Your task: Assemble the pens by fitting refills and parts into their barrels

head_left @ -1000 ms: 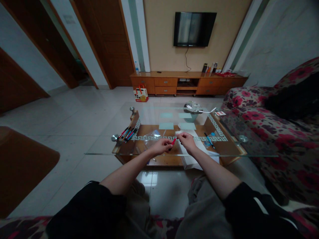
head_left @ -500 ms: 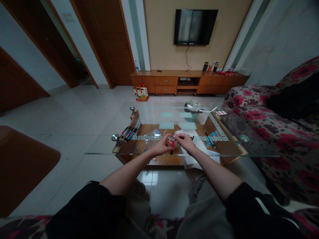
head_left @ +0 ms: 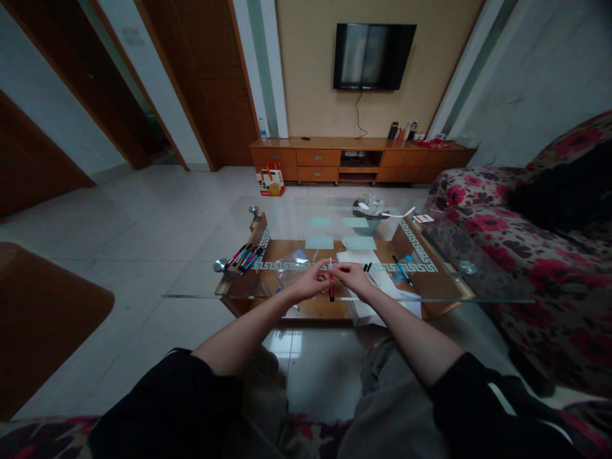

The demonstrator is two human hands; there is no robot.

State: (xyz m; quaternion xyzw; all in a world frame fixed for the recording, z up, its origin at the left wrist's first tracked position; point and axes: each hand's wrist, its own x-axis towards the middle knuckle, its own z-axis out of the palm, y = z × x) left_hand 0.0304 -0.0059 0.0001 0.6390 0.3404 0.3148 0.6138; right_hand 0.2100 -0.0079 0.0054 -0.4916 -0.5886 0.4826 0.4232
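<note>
A red pen [head_left: 331,290] with a black lower end stands nearly upright between my hands, above the near edge of the glass table. My left hand [head_left: 312,282] is closed on it from the left in a pinch. From the right, the fingertips of my right hand [head_left: 352,278] pinch its upper part. A thin pale piece [head_left: 330,262] pokes up above the fingers; whether it is joined to the pen is hidden. Beside my right hand, short black pen parts [head_left: 367,267] lie over white paper [head_left: 385,278].
Several pens [head_left: 247,257] lie together at the table's left. A blue pen [head_left: 403,271] lies at the right by a round blue item. Clear plastic packaging [head_left: 291,264] is left of my hands. A filled basket [head_left: 367,225] stands beyond the glass table [head_left: 201,255].
The red pen has gone from slightly tilted to nearly upright and sits a little lower. The thin pale piece now shows above my fingers. Both hands stay in about the same place.
</note>
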